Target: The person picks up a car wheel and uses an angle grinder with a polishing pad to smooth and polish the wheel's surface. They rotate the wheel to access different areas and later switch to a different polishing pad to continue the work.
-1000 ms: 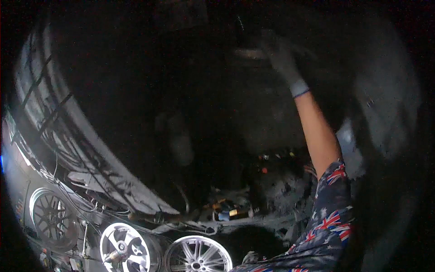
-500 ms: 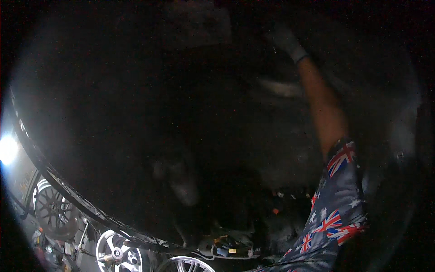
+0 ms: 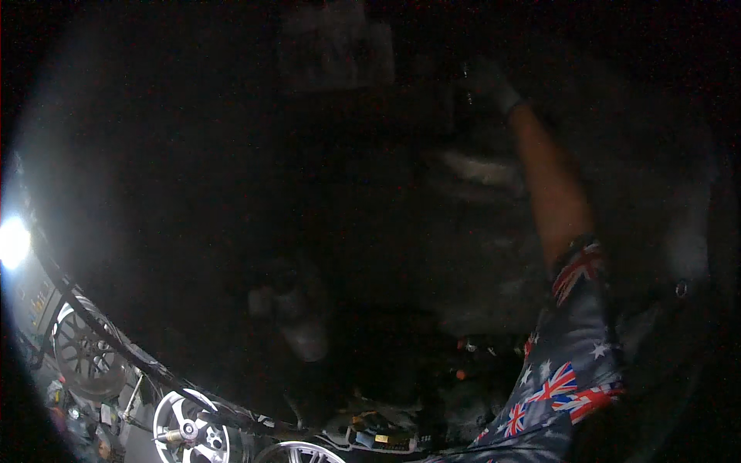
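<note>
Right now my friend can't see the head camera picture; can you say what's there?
A person's pale-gloved right hand is in deep shadow near the top; what it touches is too dark to tell. The sleeve has flags and stars. Spoked wheel rims show at lower left, a bright light at the left edge.

Lies almost wholly in darkness, blackest toward the corners. Takes a hard white glare from a lamp point(image 3: 13, 242) at the far left edge (hazy just beside it). Shows grey floor point(image 3: 140, 443) at lower left, near clutter point(image 3: 102, 434) and wheels point(image 3: 190, 430).
</note>
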`<state>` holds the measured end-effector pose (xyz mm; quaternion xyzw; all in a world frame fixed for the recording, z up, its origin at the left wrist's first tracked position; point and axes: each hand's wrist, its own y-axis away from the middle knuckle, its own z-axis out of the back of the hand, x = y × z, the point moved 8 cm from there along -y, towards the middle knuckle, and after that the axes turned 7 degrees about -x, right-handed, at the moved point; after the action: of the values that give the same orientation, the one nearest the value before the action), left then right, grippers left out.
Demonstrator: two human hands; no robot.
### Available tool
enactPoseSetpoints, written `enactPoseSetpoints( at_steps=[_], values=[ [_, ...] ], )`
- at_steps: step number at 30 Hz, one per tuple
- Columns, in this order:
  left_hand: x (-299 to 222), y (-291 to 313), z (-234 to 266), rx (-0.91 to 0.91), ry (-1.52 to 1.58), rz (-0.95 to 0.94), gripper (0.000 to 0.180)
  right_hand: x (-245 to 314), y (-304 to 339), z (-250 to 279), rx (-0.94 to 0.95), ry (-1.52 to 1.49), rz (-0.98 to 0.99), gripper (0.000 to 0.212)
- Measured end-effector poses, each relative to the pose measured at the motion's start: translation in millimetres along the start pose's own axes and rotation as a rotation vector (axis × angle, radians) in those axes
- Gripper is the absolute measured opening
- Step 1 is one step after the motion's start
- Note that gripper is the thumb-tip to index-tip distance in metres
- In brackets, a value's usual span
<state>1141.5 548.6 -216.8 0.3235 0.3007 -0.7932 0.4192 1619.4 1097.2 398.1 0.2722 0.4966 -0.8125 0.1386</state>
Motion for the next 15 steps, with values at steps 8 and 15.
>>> enactPoseSetpoints(
  at_steps=[8, 15],
  values=[
    [-3, 4, 3, -0.024, 0.098, 0.051, 0.031, -8, 21, 66, -0.786, -0.661, -0.221, 0.060],
    [-30, 18, 22, -0.068, 0.491, 0.160, 0.033, 49, 119, 226, -1.007, -0.955, -0.097, 0.087]
  ],
)
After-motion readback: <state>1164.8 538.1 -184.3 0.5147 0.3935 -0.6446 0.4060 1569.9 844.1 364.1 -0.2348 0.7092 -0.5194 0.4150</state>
